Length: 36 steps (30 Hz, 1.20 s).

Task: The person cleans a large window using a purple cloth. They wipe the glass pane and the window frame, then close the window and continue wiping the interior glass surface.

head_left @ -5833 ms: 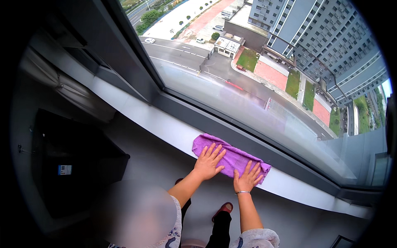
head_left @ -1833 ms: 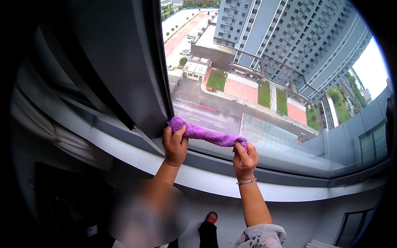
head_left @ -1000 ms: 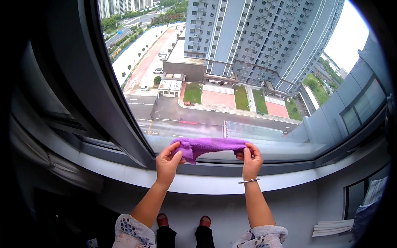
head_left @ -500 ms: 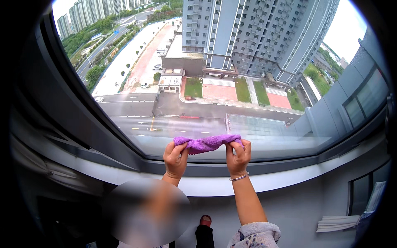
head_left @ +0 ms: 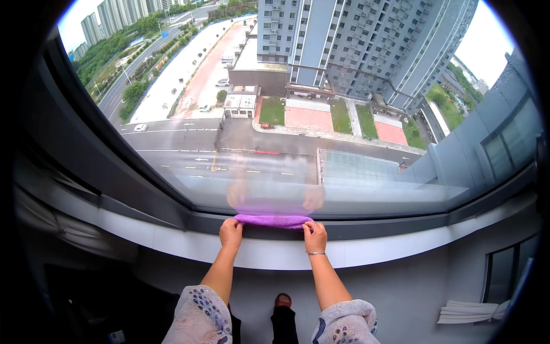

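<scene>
A folded purple cloth [head_left: 272, 222] is stretched level between my two hands, along the dark lower frame [head_left: 366, 229] of a large window. My left hand [head_left: 231, 234] pinches its left end, fingers closed. At the other end my right hand [head_left: 315, 237] grips it the same way, with a thin bracelet [head_left: 315, 253] on the wrist. Just beyond the cloth rises the window glass [head_left: 275, 198], where a faint reflection of the hands and cloth shows. Whether the cloth presses on the glass as well as the frame I cannot tell.
In front of the frame runs a white sill [head_left: 263, 252]. A thick dark window post [head_left: 114, 137] slants up on the left. Low at the right are a white slatted object [head_left: 470, 311] and a dark-framed panel [head_left: 504, 269]. My foot [head_left: 282, 300] is on the grey floor below.
Both hands have come down and slightly left with the cloth, from in front of the glass to the lower frame. The cloth, crumpled before, is now pulled straighter.
</scene>
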### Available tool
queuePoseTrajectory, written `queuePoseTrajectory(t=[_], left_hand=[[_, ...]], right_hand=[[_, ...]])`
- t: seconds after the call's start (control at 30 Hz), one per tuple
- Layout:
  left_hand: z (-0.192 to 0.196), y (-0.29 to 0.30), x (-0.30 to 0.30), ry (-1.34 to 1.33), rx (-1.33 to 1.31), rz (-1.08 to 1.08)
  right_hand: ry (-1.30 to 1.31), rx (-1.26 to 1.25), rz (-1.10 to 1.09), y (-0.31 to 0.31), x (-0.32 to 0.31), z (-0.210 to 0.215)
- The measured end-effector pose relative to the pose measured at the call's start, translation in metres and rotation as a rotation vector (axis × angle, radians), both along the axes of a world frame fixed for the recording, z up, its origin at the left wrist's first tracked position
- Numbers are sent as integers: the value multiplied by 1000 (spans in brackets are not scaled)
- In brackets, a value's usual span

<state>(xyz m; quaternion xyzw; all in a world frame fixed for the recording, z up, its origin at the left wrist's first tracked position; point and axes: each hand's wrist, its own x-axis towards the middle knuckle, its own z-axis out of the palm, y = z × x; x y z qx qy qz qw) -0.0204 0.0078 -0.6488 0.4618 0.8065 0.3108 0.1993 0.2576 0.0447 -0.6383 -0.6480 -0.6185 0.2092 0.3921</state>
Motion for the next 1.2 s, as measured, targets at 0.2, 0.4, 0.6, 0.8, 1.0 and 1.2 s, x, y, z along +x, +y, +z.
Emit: queuePoseTrajectory(t=[0.2, 0.4, 0.6, 0.8, 1.0, 1.2], left_hand=[[130, -24, 32, -447, 218, -184], [353, -9, 108, -834, 629, -476], [470, 43, 156, -144, 1032, -412], [358, 56, 147, -254, 829, -241], [169, 44, 154, -64, 585, -224], [1, 44, 148, 4, 59, -134]], right_hand=[[240, 78, 23, -22, 53, 106], [529, 566, 6, 9, 125, 312], [49, 998, -39, 67, 121, 449], [45, 805, -5, 69, 137, 327], [47, 581, -81, 54, 152, 138], [5, 78, -50, 48, 165, -4]])
